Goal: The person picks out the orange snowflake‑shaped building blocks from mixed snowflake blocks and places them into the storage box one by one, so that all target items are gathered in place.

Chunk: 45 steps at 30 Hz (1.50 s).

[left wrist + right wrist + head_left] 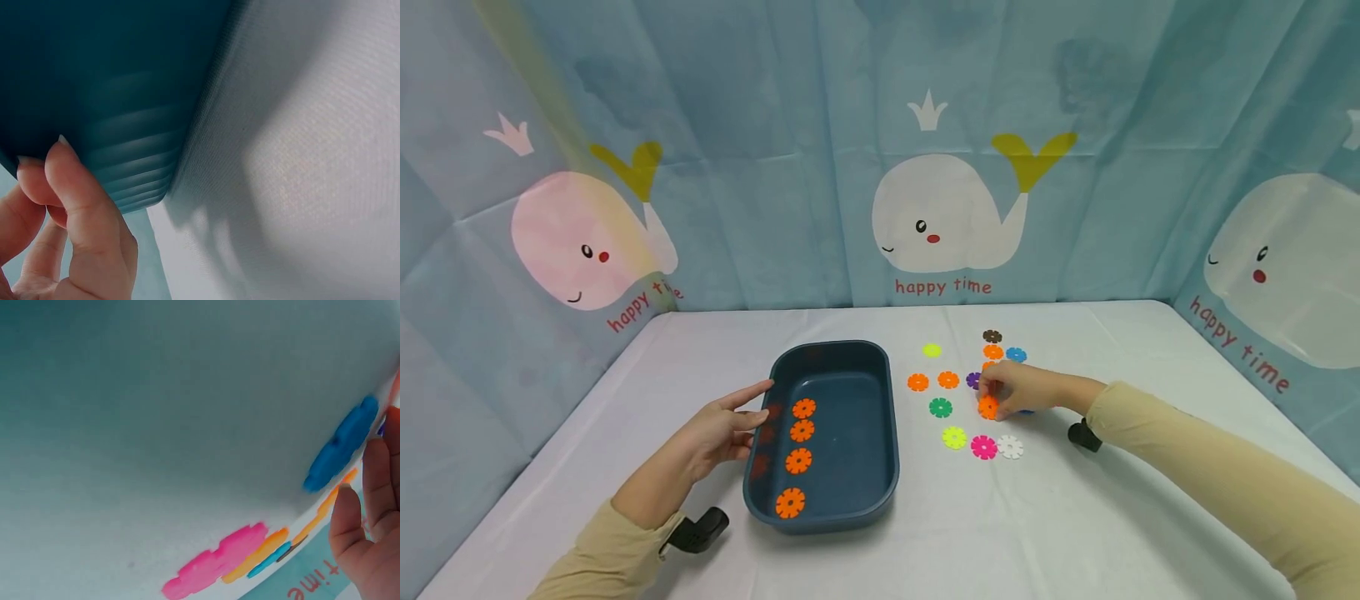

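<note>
A dark blue tray (860, 492) stands left of centre, with several orange notched discs (798, 461) in a column along its left side. My left hand (718, 432) grips the tray's left rim. Up close in the left wrist view, its bent fingertips (62, 153) meet the ribbed tray wall (134, 156). Over the right of the table, my right hand (1022, 390) pinches an orange notched disc (988, 407) between thumb and fingers. A blue disc (340, 447) lies by this hand in the right wrist view, mostly hidden behind it in the head view.
Loose discs surround the right hand: two orange (933, 381), green (940, 407), yellow (954, 437), pink (983, 447), white (1011, 447), purple (973, 380) and brown (992, 336). A whale-print curtain (775, 208) encloses the white table (962, 533).
</note>
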Tool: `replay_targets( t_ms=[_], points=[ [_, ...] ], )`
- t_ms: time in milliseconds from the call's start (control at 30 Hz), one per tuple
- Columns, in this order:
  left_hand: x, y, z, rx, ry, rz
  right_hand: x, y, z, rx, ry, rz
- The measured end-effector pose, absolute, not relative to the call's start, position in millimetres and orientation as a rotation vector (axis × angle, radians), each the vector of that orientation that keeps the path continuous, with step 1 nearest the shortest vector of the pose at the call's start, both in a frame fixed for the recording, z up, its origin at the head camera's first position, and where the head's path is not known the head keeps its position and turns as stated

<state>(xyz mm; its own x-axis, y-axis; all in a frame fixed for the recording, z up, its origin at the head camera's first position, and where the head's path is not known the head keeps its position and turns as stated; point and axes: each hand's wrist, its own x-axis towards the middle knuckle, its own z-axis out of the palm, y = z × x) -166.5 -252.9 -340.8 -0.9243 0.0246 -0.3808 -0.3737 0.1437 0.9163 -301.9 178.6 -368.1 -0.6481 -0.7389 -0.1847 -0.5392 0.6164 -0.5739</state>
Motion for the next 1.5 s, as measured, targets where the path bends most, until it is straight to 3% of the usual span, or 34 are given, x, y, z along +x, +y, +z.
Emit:
replay_targets(
  t_ms=[400, 1000, 1500],
  points=[
    [-165.5, -253.4, -340.2, -0.357, 2.130, 1.835, -288.3, 176.9, -355.5, -1.008, 2.490, -0.752],
    [-165.2, -254.0, -340.2, -0.349, 2.112, 1.849, -266.3, 165.2, -317.4, -0.794, 2.051, -1.104],
    [-167.7, -252.3, -339.0, -0.362, 2.111, 1.840, -250.0, 133.6, -303.9, -0.910, 1.929, -1.145]
  ],
)
